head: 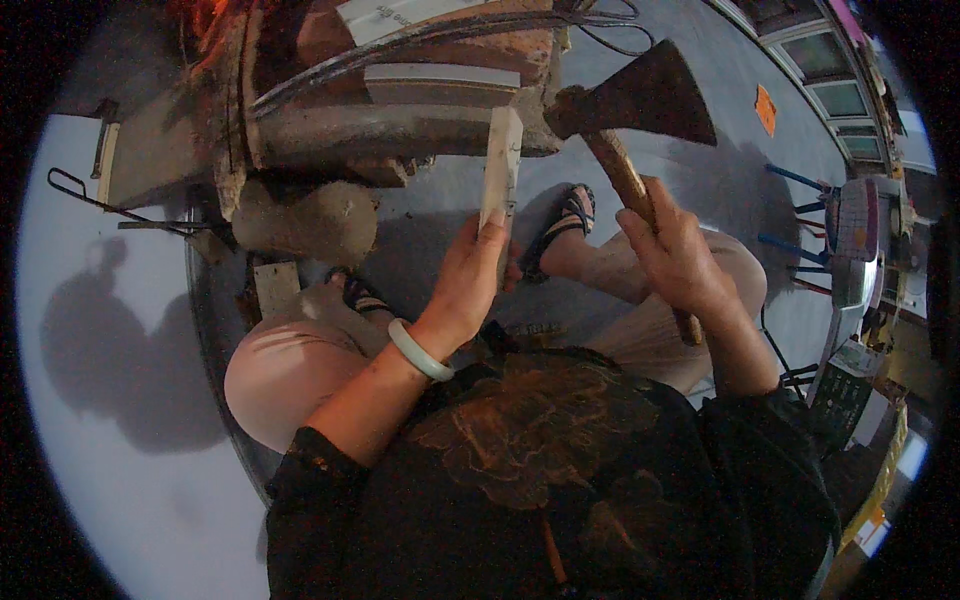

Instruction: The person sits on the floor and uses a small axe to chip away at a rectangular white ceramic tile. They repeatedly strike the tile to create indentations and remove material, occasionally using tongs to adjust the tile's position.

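Note:
My left hand point(469, 285) grips the lower part of a pale squared wooden block point(499, 169), which stands roughly upright. Small nails or staples point(514, 161) seem to stick out along its right face. A hatchet point(630, 101) is in my right hand point(679, 255), my fingers wrapped around its wooden handle. Its dark, wide blade is raised up and to the right of the block, apart from it. The handle's butt shows below my fist. Beyond the block lies a thick round log point(390, 131), its right end near the block's top.
A short log section point(307, 221) lies left of my feet. Orange glow point(210, 30) shows at the top left, near boards and a long metal rod point(390, 49). My sandalled feet point(566, 225) rest on the grey floor. Stools point(832, 225) stand at right; a white wall point(97, 315) is at left.

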The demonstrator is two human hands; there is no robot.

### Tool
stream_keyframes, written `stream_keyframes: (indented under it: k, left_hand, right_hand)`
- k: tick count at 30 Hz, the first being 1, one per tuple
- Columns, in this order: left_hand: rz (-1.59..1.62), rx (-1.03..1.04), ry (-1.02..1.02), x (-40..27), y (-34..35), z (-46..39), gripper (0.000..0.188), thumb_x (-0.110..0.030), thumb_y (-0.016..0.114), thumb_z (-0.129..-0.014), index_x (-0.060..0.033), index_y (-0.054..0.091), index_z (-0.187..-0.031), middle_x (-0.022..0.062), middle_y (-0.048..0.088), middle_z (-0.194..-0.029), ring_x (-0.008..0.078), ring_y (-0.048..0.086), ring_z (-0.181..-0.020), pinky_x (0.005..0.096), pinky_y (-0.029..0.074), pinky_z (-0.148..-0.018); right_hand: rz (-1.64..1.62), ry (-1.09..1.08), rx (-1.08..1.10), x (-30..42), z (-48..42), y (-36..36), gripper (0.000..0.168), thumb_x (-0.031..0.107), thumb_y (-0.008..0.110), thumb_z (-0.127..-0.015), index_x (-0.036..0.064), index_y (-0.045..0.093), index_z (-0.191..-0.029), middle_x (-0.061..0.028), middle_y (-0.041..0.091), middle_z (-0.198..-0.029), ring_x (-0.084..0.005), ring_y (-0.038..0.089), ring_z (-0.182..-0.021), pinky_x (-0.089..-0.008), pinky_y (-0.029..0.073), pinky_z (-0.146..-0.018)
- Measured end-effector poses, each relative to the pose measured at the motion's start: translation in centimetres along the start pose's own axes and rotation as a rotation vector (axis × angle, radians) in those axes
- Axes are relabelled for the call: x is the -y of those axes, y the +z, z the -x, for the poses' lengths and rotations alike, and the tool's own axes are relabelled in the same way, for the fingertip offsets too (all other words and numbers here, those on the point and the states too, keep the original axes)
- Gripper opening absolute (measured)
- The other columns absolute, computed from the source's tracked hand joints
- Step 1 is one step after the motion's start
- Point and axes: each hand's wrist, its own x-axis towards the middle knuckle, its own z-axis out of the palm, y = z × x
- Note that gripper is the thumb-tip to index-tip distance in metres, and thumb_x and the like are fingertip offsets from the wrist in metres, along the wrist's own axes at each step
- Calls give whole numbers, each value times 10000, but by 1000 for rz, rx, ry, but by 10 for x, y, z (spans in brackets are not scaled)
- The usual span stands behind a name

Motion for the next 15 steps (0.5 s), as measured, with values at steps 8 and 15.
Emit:
stream_keyframes:
  k: [8,15]
  left_hand:
    - [346,72,-109,-9,1,2,455,-509,460,-949,-77,493,-1088,61,592,-849,154,566,-682,301,457,-585]
    - [331,32,-112,-5,0,2,439,-510,457,-950,-87,500,-1059,57,596,-844,150,571,-683,300,461,-584]
  right_hand:
    - [-353,180,73,-13,0,36,265,211,523,-965,8,465,-1126,-117,573,-752,-158,544,-674,-323,442,-599]
    - [-162,34,-31,17,-6,14,232,178,536,-953,6,457,-1087,-198,618,-774,-280,630,-701,-357,481,-618]
